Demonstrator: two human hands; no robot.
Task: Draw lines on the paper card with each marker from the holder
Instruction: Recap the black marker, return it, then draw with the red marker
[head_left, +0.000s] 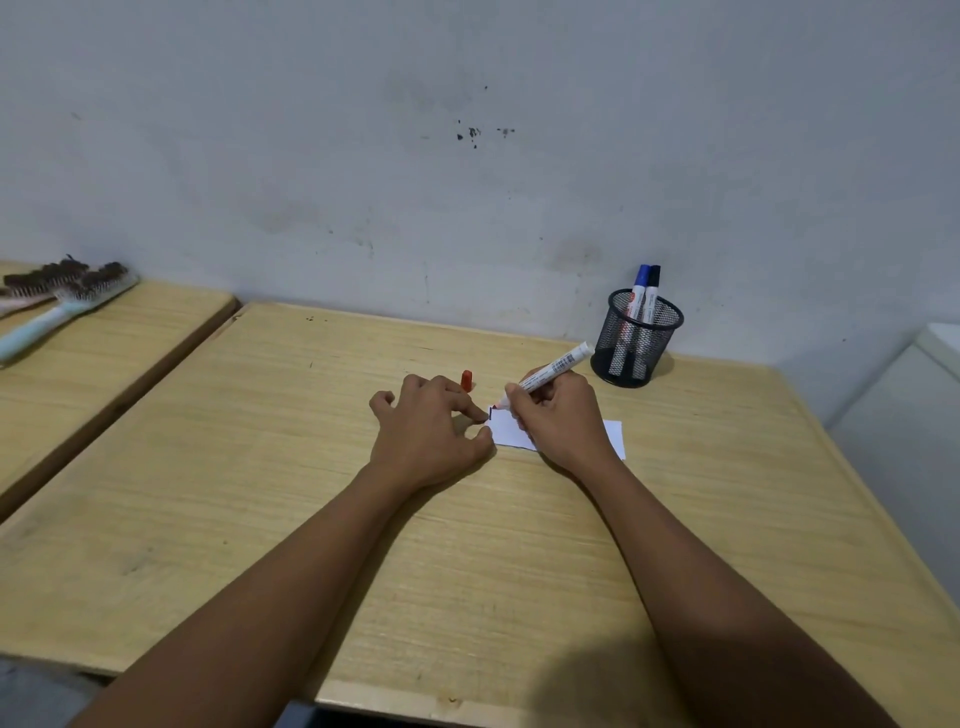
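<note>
Two hands were seen over one wooden table (260, 467). One white paper card (506, 428) lay flat near the table's middle, much of it covered by the right hand (563, 415), which was closed around one uncapped marker (550, 371) with its tip set at the card's upper left corner. A short dark mark was visible at that corner; its colour could not be made out. The left hand (431, 434) was rested on the table just beside the card, fingers loosely curled, with fingertips (480, 414) touching the card's left edge and nothing gripped. One red cap (466, 380) was stood upright just behind the left hand, partly hidden by the knuckles.

One black mesh holder (644, 340) was placed near the wall, well apart from the card, and two markers were counted in it: one with a blue cap (643, 274) and one with a black cap (654, 275); their lower ends were blurred behind the mesh. On a second table (104, 353) at the left, brushes (67, 293) were piled, cut off by the frame edge, so that their number could not be told. The print on the held marker was too small to be read
</note>
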